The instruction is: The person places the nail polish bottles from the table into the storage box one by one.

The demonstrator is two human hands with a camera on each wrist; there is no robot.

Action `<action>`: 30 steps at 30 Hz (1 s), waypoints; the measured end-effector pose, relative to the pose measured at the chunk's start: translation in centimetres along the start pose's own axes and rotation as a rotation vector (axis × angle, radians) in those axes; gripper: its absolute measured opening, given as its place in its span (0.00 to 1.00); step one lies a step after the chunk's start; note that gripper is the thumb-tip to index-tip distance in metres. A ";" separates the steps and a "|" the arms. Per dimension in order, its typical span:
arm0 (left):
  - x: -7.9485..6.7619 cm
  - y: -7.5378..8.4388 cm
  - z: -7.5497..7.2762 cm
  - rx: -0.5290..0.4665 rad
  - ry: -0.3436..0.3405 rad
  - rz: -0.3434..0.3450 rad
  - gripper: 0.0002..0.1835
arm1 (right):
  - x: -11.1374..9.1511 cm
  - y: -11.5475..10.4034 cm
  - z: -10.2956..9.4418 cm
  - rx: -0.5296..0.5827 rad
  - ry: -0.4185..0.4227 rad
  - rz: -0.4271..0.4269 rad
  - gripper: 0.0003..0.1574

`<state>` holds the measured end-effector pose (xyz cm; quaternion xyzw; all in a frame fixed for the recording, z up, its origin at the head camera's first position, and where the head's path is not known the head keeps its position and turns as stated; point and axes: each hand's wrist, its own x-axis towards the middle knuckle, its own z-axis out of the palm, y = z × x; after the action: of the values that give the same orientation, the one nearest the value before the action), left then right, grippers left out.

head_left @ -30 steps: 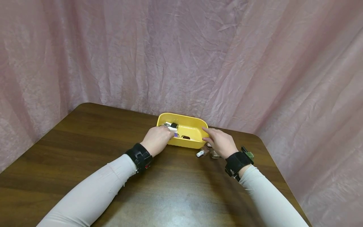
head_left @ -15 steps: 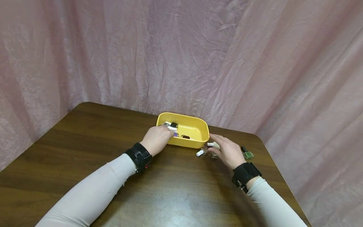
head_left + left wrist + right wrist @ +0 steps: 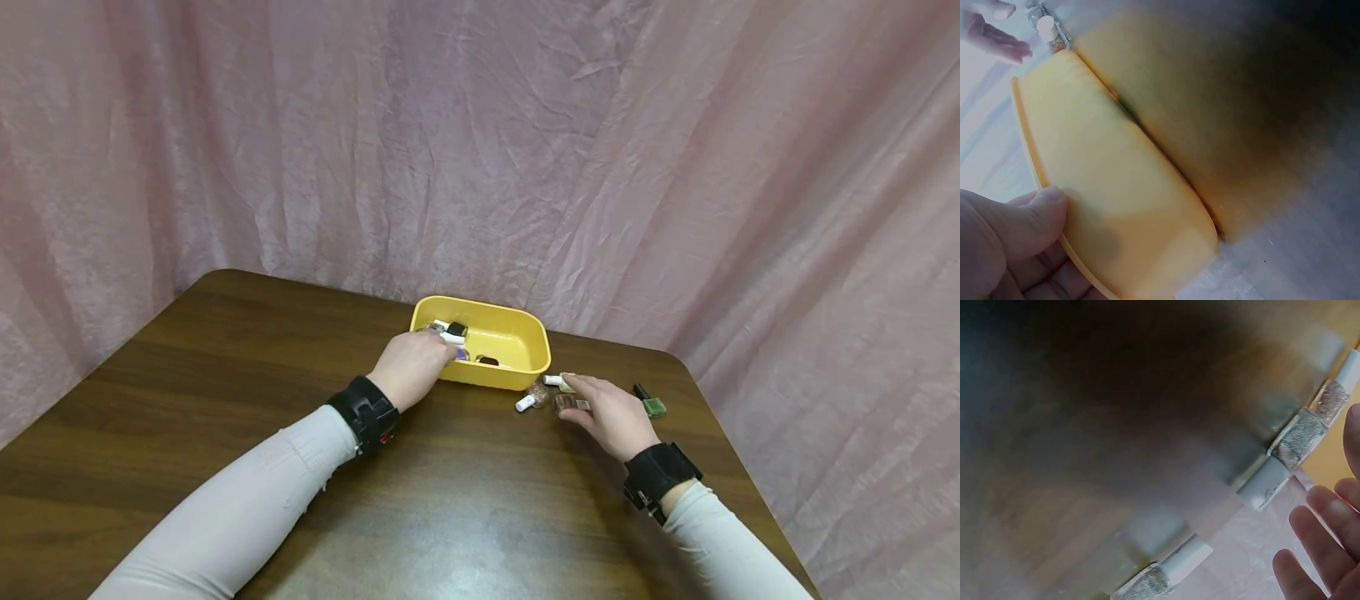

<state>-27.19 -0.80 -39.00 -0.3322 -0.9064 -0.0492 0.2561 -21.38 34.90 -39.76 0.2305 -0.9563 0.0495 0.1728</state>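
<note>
My left hand (image 3: 415,367) grips the near-left rim of a yellow plastic bin (image 3: 487,377). In the left wrist view its thumb (image 3: 1050,209) presses the outer wall while the fingers curl inside. My right hand (image 3: 613,414), fingers spread and holding nothing, hovers over small nail polish bottles to the right of the bin. One glittery bottle with a white cap (image 3: 534,397) lies by the bin's corner. Another glitter bottle (image 3: 566,403) and a pale white-capped one (image 3: 555,381) are partly behind the fingers. The right wrist view shows a silvery glitter bottle (image 3: 1299,440) near the fingertips.
Inside the bin lie several bottles, among them a black-capped one (image 3: 457,330), a purple one (image 3: 462,355) and a dark one (image 3: 487,361). A green bottle with a black cap (image 3: 654,407) lies right of my right hand. A pink curtain (image 3: 480,167) hangs behind the wooden table (image 3: 300,333).
My right hand has drawn back from the bin's right end, rightward and nearer to me, over the bottles. More of the bottles now shows. My left hand stays at the rim.
</note>
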 end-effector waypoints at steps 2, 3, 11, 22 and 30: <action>0.0 0.0 0.0 0.000 0.006 0.002 0.13 | -0.1 0.1 0.2 -0.010 -0.010 -0.003 0.41; -0.1 0.0 0.1 0.001 0.009 0.004 0.13 | -0.2 0.2 0.2 -0.016 -0.014 -0.005 0.41; 0.1 0.0 0.0 0.000 0.002 0.000 0.13 | -0.9 0.7 0.3 -0.041 -0.057 0.009 0.36; -0.1 -0.1 0.1 -0.002 0.026 0.007 0.12 | -1.2 1.1 0.4 -0.096 -0.098 0.033 0.29; -0.1 0.1 -0.1 0.001 0.007 0.006 0.13 | -1.0 1.0 0.6 -0.123 -0.084 0.043 0.22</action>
<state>-27.04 -0.81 -38.92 -0.3344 -0.9047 -0.0493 0.2595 -21.16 36.16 -40.69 0.2005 -0.9688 -0.0156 0.1450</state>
